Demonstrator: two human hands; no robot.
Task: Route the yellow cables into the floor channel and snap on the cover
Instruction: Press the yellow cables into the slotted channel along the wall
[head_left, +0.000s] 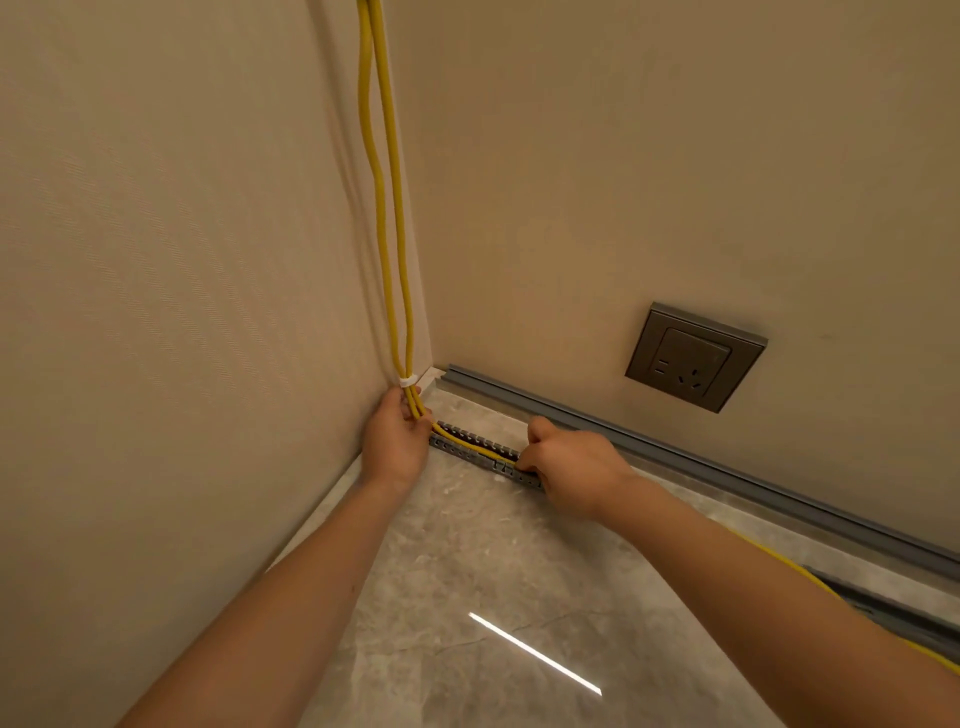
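Observation:
Two or three yellow cables hang down the room corner, bundled by a white tie near the floor. They bend into a grey slotted floor channel that runs right along the floor. My left hand grips the cables at the bend just below the tie. My right hand is closed over the channel further right, pressing the cables down into it. More yellow cable trails out behind my right forearm. A long grey cover strip lies against the base of the right wall.
A grey wall socket sits low on the right wall. The floor is glossy marbled grey tile. Another stretch of the grey channel shows at the right edge. Beige walls meet at the corner.

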